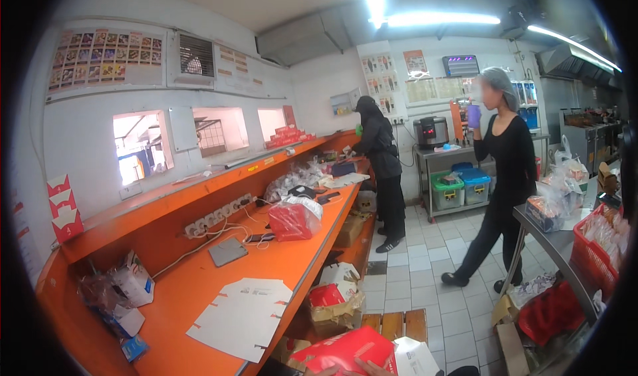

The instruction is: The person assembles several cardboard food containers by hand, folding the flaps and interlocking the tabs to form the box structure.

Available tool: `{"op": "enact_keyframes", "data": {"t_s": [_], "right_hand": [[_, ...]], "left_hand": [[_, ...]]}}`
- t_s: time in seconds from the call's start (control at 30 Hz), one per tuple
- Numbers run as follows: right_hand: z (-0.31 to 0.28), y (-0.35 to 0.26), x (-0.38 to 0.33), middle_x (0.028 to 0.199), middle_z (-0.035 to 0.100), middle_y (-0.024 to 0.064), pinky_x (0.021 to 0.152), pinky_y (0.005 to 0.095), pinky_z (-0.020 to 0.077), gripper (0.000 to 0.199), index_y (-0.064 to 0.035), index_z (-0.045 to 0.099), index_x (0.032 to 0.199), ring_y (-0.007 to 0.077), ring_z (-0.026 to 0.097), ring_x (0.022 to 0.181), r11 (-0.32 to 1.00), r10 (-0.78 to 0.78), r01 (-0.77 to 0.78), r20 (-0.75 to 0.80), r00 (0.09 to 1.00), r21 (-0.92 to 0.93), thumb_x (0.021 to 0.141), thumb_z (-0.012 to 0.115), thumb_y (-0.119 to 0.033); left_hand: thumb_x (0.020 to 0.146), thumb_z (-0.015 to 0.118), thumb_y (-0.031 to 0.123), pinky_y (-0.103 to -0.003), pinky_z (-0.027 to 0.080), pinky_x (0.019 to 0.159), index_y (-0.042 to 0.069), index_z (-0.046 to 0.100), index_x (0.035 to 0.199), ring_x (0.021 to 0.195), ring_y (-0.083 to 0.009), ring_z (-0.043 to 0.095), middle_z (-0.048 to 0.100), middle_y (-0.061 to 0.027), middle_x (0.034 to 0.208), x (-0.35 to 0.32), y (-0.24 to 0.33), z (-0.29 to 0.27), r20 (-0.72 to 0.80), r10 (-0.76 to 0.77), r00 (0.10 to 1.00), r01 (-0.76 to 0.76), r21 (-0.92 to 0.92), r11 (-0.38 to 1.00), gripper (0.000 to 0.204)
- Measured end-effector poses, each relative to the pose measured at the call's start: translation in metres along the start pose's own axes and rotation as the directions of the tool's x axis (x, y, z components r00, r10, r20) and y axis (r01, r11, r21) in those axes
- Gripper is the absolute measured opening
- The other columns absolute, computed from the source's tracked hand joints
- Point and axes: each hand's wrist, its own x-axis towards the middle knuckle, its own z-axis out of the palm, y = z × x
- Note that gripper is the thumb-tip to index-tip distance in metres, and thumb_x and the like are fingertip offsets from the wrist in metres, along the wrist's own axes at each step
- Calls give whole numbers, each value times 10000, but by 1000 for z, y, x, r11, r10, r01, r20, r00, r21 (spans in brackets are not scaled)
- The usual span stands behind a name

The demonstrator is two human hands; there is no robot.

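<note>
We log a single view, from the left lens of a side-by-side fisheye pair worn on the head. We look from above the orange counter (176, 296), facing along its length into the room. Our tilt is shallow: ceiling lights (442, 20) enter at the top, floor tiles (415, 270) fill the lower middle. Nearest to us, at the bottom edge, the wearer's left hand (327, 371) and right hand (372, 369) are partly cut off. The counter's near end looms lower left; its far end recedes toward centre. We note straight edges bowing toward the dark circular rim.
</note>
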Motion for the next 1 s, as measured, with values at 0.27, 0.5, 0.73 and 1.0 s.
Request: {"op": "enact_keyframes", "data": {"t_s": [0.27,0.5,0.73,1.0], "right_hand": [[3,6,-31,1284,604,191,951,371,489,450,16,553,1232,320,616,1135,921,-92,-72,-394,914,-382,945,613,-325],[1,-12,-21,1426,503,181,984,391,489,472,-8,613,1180,376,569,1218,890,231,-280,-173,958,-361,777,803,-167],[-3,18,-36,1157,685,197,969,432,512,357,4,755,952,439,561,1217,877,23,-83,-132,991,-473,644,889,-114],[2,-17,-41,1235,611,254,950,434,506,510,30,618,1200,377,625,1136,915,92,-205,316,944,346,903,671,-381]], "left_hand": [[827,732,22,-285,540,776,-2,663,1082,815,-141,675,717,-77,931,-2,-17,1,142,368,919,-377,38,926,265],[869,630,-55,-295,528,858,-20,554,1178,970,-164,656,668,-101,1076,-27,-3,-6,249,92,964,0,-345,939,321],[924,617,16,-294,466,950,-16,501,1307,1075,-155,605,637,-91,1150,-62,40,12,336,23,941,48,-200,979,402],[931,621,35,-348,576,800,3,590,1178,928,-188,684,667,-109,1092,-47,43,6,-129,12,992,-93,-642,761,250]]}}
